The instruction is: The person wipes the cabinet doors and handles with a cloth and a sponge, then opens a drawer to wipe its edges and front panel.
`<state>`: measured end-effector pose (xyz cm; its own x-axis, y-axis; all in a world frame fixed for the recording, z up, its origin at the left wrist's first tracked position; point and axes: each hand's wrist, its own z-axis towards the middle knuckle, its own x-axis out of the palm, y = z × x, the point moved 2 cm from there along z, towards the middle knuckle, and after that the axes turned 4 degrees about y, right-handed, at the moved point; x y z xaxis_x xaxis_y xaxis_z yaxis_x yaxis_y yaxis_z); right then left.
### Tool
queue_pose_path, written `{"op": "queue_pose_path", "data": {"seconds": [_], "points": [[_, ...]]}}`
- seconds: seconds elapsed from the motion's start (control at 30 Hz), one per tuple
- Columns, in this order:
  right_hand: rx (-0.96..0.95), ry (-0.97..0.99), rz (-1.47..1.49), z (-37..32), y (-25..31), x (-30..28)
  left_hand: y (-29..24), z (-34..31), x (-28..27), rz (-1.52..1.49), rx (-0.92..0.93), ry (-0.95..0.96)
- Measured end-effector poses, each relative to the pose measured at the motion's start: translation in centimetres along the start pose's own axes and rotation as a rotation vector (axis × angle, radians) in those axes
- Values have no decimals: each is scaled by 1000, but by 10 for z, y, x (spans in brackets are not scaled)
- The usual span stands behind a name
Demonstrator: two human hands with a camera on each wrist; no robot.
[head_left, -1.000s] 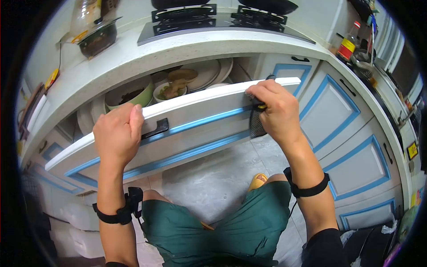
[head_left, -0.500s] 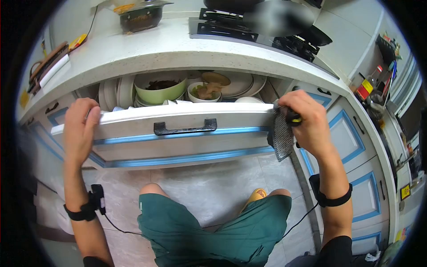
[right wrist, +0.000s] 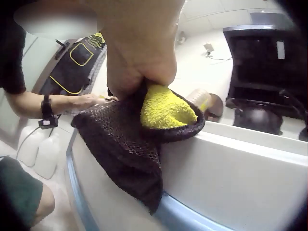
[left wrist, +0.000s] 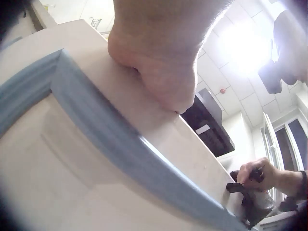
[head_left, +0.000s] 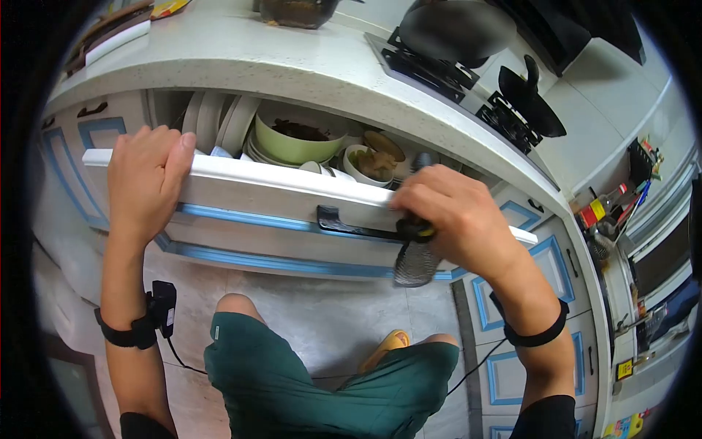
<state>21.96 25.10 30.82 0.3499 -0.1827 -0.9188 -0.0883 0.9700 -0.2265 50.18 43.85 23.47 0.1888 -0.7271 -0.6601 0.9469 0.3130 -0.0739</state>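
The left hand (head_left: 145,183) grips the top edge of the open drawer's white front (head_left: 256,183) near its left end. Farther right, the right hand (head_left: 459,219) holds a dark mesh cloth (head_left: 417,265) at the top edge, beside the black handle (head_left: 330,219). In the right wrist view the cloth's yellow fuzzy side (right wrist: 166,110) bulges out below the hand, and the mesh part hangs over the drawer front. Its fingertips are mostly hidden. Inside the drawer are a green bowl (head_left: 292,146), a small bowl with food (head_left: 358,172) and upright plates (head_left: 208,121).
The pale counter (head_left: 219,66) overhangs the drawer. A pot (head_left: 296,11) and a gas stove (head_left: 431,69) with pans stand on it. Blue-trimmed cabinets (head_left: 504,377) line the right side. The person's knees and a yellow slipper (head_left: 384,347) are below the drawer.
The right hand has moved left along the drawer's top edge with the cloth, from its right end towards the handle. The left hand stays at the left end since half a second ago. The head view has shifted.
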Motion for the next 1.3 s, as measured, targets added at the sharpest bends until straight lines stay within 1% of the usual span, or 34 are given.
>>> {"op": "queue_pose_path", "data": {"seconds": [0.07, 0.17, 0.27, 0.37, 0.47, 0.5, 0.6, 0.67, 0.73, 0.83, 0.97, 1.03, 1.13, 1.17, 1.2, 1.23, 1.27, 1.3], "points": [[-48, 18, 13, 31, 14, 9, 0, -1, 0, -14, 5, -2], [-89, -30, 13, 69, 32, 22, 0, -2, -1, -40, 13, -21], [-54, 0, 31, 66, 30, 19, 2, -1, -2, -55, 29, -39], [23, 123, -65, 34, 20, 5, 2, -4, -2, -66, 22, -44], [42, 190, -82, 9, 10, -4, 3, -3, 0, -86, 29, -68], [26, 178, -105, 8, 10, -3, 3, -3, -1, -88, 26, -71], [-36, 167, -109, 44, 28, 2, 2, -4, -3, -95, 13, -62], [-94, 47, -55, 81, 45, 22, 3, -3, -3, -92, 11, -65], [-92, -10, -80, 117, 68, 36, 4, -3, -1, -83, 14, -74], [-101, -9, -41, 116, 64, 35, 5, -4, -2, -97, 15, -35], [64, 186, -78, 47, 32, 2, 4, -5, -5, -105, 16, -44], [124, 231, -131, 20, 23, -11, 3, -6, -4, -104, 13, -76], [95, 230, -133, 21, 23, -9, 3, -5, -3, -96, 2, -67], [55, 199, -159, 36, 31, -5, 4, -6, -3, -102, -2, -60], [18, 170, -110, 51, 36, 3, 3, -6, -3, -110, -4, -54], [20, 150, -103, 71, 45, 13, 3, -6, -4, -117, -9, -49], [34, 106, -26, 93, 54, 26, 3, -6, -3, -84, -21, -33], [-21, 23, -21, 117, 68, 36, 3, -6, -3, -54, -23, -20]]}}
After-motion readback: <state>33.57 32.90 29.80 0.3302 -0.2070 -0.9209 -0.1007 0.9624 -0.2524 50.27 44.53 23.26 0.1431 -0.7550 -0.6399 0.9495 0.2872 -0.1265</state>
